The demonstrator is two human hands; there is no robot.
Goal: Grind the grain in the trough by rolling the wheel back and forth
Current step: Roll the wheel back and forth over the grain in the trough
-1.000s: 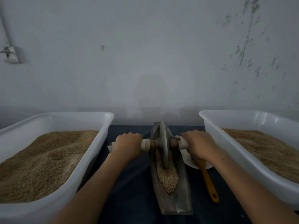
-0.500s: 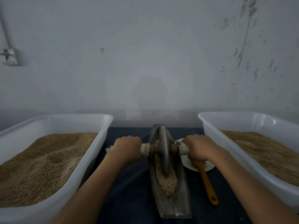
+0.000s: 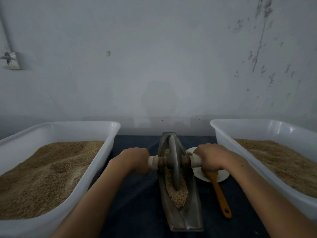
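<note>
Narrow metal trough (image 3: 184, 215) lying lengthwise at the middle of the dark blue tabletop (image 3: 137, 200), one end toward the wall (image 3: 154, 48), the other toward the near edge. Inside it, a strip of pale crushed grain (image 3: 178, 194), widest around the foot of the wheel and tapering to a point toward the near end. Grey disc wheel (image 3: 173, 162) standing upright on edge in the trough's groove, roughly at mid-length, rim sunk in the grain. Through its hub, a horizontal axle with white handles (image 3: 153, 162) sticking out to either side.

Left hand (image 3: 133, 160) wrapped tightly round the left handle, knuckles up, fingers curled under. Right hand (image 3: 211, 158) wrapped likewise round the right handle, thumb side toward the wheel. Both forearms reaching in from the near edge.

Just right of the trough, under the right hand, a small white dish (image 3: 221, 176) with an orange spatula (image 3: 220, 196) resting in it, handle pointing toward the near edge, hanging hole at its tip.

Along the left edge of the tabletop, a large white plastic tub (image 3: 103, 152) heaped with brown grain. Along the right edge, a second white tub (image 3: 223, 134) filled likewise, its surface flatter. Behind everything, a pale plastered wall with dark scuffs at upper right and a small fixture (image 3: 12, 60) at far left.
</note>
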